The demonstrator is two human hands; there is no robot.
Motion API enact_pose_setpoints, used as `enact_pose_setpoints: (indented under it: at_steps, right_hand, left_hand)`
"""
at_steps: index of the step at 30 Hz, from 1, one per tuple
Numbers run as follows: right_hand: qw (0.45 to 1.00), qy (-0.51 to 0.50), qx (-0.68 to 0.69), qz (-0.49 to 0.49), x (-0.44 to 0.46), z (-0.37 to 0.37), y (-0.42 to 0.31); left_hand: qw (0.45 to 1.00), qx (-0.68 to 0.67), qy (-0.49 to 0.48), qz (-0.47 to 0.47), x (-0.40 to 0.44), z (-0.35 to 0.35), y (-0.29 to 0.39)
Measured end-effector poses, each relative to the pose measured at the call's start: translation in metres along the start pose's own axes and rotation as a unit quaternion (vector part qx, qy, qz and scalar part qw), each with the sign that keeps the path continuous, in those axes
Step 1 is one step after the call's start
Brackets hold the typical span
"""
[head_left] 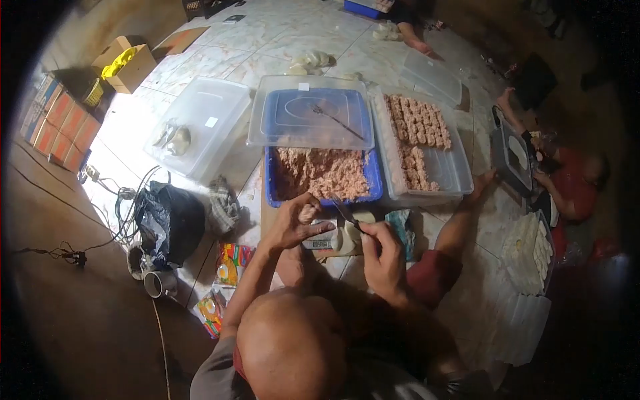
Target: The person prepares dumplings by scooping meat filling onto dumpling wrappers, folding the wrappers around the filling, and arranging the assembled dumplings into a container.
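My left hand (pixel 297 223) is curled round a small lump of pinkish filling (pixel 308 213), near the front edge of a blue tray. My right hand (pixel 385 257) grips a dark, thin utensil (pixel 345 212) whose tip points up and left, close to the left hand. The blue tray (pixel 269 190) holds a minced pinkish mixture (pixel 323 173), and a clear lid (pixel 257 123) covers its far half. Below the hands lie a small scale (pixel 321 243) and pale round wrappers (pixel 349 239). To the right, a clear container (pixel 460 170) holds rows of shaped pieces (pixel 417 120).
Another clear lid (pixel 207 100) lies left. Nearby are a black bag (pixel 170 223), a mug (pixel 160 285), a cloth (pixel 223 207), colourful packets (pixel 232 265) and cables. A person in red (pixel 577 183) sits right, by a tray of white pieces (pixel 533 250). Another person's hand (pixel 419 44) shows at the top.
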State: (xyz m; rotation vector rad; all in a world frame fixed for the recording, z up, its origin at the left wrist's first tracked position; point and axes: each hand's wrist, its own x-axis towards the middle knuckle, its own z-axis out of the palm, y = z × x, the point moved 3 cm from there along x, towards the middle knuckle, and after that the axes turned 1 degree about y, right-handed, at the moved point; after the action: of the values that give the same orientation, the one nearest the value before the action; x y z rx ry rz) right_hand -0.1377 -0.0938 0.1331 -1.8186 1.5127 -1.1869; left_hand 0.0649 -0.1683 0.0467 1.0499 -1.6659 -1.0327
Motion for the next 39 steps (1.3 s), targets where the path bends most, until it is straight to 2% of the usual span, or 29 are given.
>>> enact_pose_setpoints:
  at_steps: [1,2,4,5,6,8,9,10,12,13,14,16,17,18,20,21,23,24,26,27,28,29,30,31,32,33,34,36,39]
  right_hand:
    - [0.999,-0.038,-0.012,-0.022,0.001,0.008,0.008]
    - [0.999,-0.035,-0.013,-0.024,-0.003,0.008,0.012]
    - [0.993,-0.112,-0.034,-0.011,-0.003,0.014,0.013]
    - [0.993,-0.103,0.016,0.047,-0.004,0.010,0.011]
    - [0.994,-0.102,0.016,0.046,-0.001,0.013,0.013]
    - [0.996,-0.079,-0.032,-0.033,-0.001,0.019,0.019]
    - [0.993,-0.114,-0.025,-0.007,-0.001,0.021,0.022]
    - [0.994,-0.108,-0.023,-0.013,0.000,0.016,0.021]
    - [0.998,-0.043,0.043,0.017,-0.003,0.003,0.015]
    - [0.999,-0.021,0.033,0.035,-0.003,0.001,0.010]
    - [0.998,-0.015,0.035,0.041,-0.005,0.006,0.012]
    - [0.993,-0.120,0.006,0.022,-0.008,0.022,0.021]
    - [0.995,-0.095,-0.010,-0.017,-0.010,0.021,0.024]
    - [0.995,-0.097,0.001,0.003,-0.009,0.017,0.029]
    - [0.998,-0.022,0.038,0.035,-0.010,0.012,0.028]
    - [0.998,-0.045,0.035,0.018,-0.008,0.015,0.026]
    - [0.993,-0.105,0.047,0.030,-0.008,0.021,0.027]
    - [0.993,-0.102,0.047,0.025,-0.010,0.020,0.026]
    - [0.996,0.018,0.082,0.014,-0.010,0.011,0.027]
    - [0.996,0.034,0.083,0.030,-0.011,0.010,0.031]
    - [0.995,0.035,0.082,0.038,-0.016,0.013,0.037]
    - [0.996,-0.021,0.082,0.039,-0.021,0.023,0.044]
    - [0.993,-0.075,0.081,0.031,-0.016,0.028,0.042]
    - [0.995,-0.077,0.051,0.040,-0.013,0.018,0.028]
    - [0.998,-0.001,0.070,0.000,-0.018,0.016,0.032]
    - [0.994,0.023,0.104,0.034,-0.017,0.015,0.037]
    - [0.986,0.048,0.138,0.076,-0.020,0.014,0.042]
    - [0.991,-0.072,0.094,0.060,-0.024,0.025,0.046]
    - [0.999,-0.037,0.007,-0.007,-0.015,0.020,0.042]
  left_hand:
    - [0.994,0.015,-0.066,-0.085,0.000,0.002,-0.005]
    - [0.994,0.016,-0.066,-0.082,-0.002,0.005,-0.010]
    - [0.984,0.158,-0.020,0.085,0.001,0.006,-0.006]
    - [0.990,0.131,-0.045,0.004,-0.001,0.004,-0.010]
    - [0.990,0.132,-0.045,0.005,0.001,0.003,-0.003]
    - [0.988,0.126,-0.044,-0.073,0.001,0.007,0.004]
    - [0.990,0.140,-0.008,-0.001,0.002,0.008,0.005]
    - [0.990,0.143,-0.008,0.006,0.002,0.008,0.001]
    - [0.992,-0.125,-0.017,0.004,-0.001,0.005,0.004]
    - [0.989,-0.139,-0.019,-0.041,-0.006,0.000,0.013]
    - [0.989,-0.137,-0.027,-0.043,-0.005,0.000,0.013]
    - [0.991,0.091,-0.092,-0.038,0.000,0.006,0.006]
    - [0.992,0.101,-0.071,-0.012,-0.001,0.011,-0.008]
    - [0.992,0.104,-0.067,-0.004,0.002,0.010,-0.001]
    - [0.990,-0.111,-0.026,-0.088,-0.003,0.010,0.013]
    - [0.999,-0.005,-0.043,-0.027,-0.001,0.009,0.015]
    - [0.998,0.008,-0.044,-0.032,0.000,0.017,0.014]
    - [0.999,0.025,-0.035,-0.031,0.007,0.016,0.017]
    - [0.997,0.065,0.000,-0.041,0.014,0.008,0.022]
    - [0.993,0.099,0.025,-0.062,0.011,0.006,0.025]
    - [0.987,0.131,0.046,-0.086,0.004,0.006,0.027]
    - [0.982,0.163,0.033,-0.091,0.006,0.009,0.024]
    - [0.983,0.161,0.032,-0.087,0.005,0.012,0.020]
    - [0.996,0.074,0.038,-0.032,0.005,0.013,0.020]
    - [0.999,-0.012,0.045,0.027,0.008,0.011,0.019]
    - [0.999,-0.023,0.011,-0.035,0.006,0.005,0.024]
    - [0.999,-0.024,0.008,-0.036,0.010,0.003,0.023]
    - [0.994,0.078,-0.057,-0.053,0.009,0.008,0.019]
    - [0.997,0.042,0.001,-0.059,0.006,0.003,0.022]
